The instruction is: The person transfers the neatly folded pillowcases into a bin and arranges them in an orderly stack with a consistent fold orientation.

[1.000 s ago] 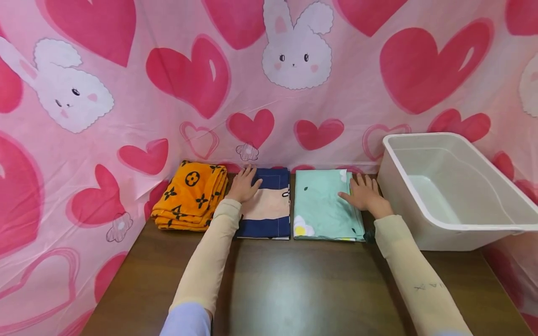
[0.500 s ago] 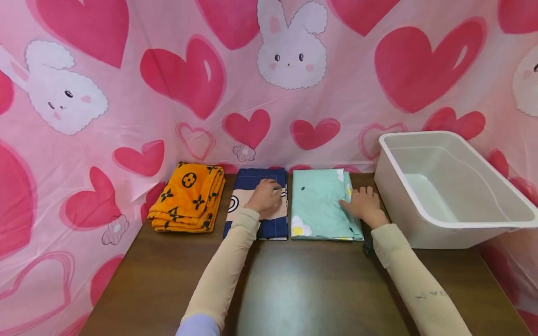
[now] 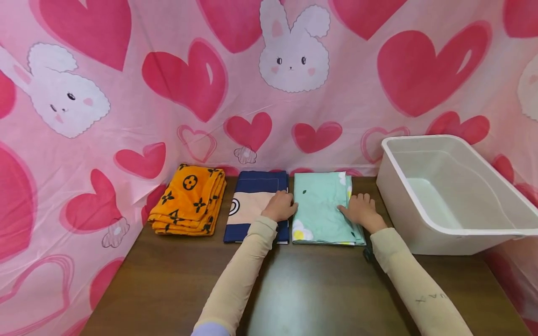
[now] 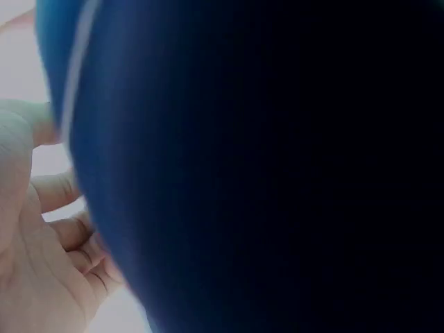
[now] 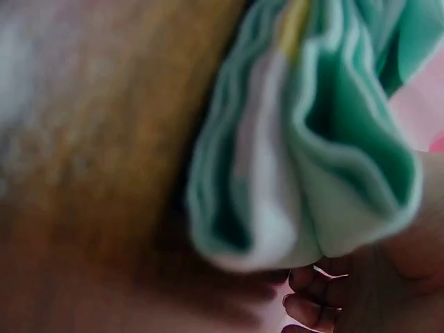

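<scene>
In the head view my left hand lies over the right edge of a folded navy and beige cloth, its thumb pointing toward the mint cloth beside it. Navy fabric fills most of the left wrist view, and the fingers bend loosely behind it. My right hand is at the right edge of the folded mint green cloth with daisies. Its thumb reaches onto the top, while the other fingers lie beside the fold. Layered folds show close up in the right wrist view, fingers partly behind them.
A folded orange plush cloth with black motifs lies at the left on the brown wooden table. At the right stands a deep white plastic bin, close to my right hand. A pink heart-print curtain hangs behind everything.
My left hand has moved right across the navy and beige cloth, from its left side to its right edge. My right hand stays at the mint cloth's right edge, its fingers less spread.
</scene>
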### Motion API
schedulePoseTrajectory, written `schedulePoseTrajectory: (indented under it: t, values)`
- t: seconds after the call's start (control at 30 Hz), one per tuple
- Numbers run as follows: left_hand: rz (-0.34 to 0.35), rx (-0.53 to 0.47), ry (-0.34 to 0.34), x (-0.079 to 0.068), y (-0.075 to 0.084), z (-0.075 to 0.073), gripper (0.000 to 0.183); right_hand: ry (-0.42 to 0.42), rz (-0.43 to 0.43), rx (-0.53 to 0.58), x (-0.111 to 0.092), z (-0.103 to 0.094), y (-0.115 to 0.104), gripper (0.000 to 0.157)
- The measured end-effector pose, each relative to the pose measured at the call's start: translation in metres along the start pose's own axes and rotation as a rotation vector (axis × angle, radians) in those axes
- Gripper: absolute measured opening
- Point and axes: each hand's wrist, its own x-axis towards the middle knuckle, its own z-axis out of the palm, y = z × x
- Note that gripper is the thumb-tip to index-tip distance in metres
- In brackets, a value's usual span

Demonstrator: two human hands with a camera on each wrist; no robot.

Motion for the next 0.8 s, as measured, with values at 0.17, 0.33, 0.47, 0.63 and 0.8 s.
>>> schedulePoseTrajectory:
  t: [0.17,0.33,0.47,0.63,0.8]
  values:
    - [-0.053,0.008,-0.036,0.000,0.008,0.006,0.031,-0.022,-0.030,-0.004,-0.001,0.000,-0.001,0.055]
    - [-0.087,0.005,-0.079,0.000,0.017,0.007,0.036,-0.022,-0.061,-0.027,-0.003,0.000,-0.003,0.048]
    - [-0.072,-0.008,-0.089,0.000,0.020,0.008,0.040,0.009,-0.079,-0.046,-0.004,0.000,-0.004,0.042]
    - [-0.065,0.000,-0.087,0.003,0.018,0.010,0.042,0.035,-0.107,-0.025,-0.003,0.000,-0.004,0.035]
    - [-0.052,0.010,-0.092,0.005,0.016,0.010,0.039,0.031,-0.124,0.008,-0.002,0.002,-0.003,0.032]
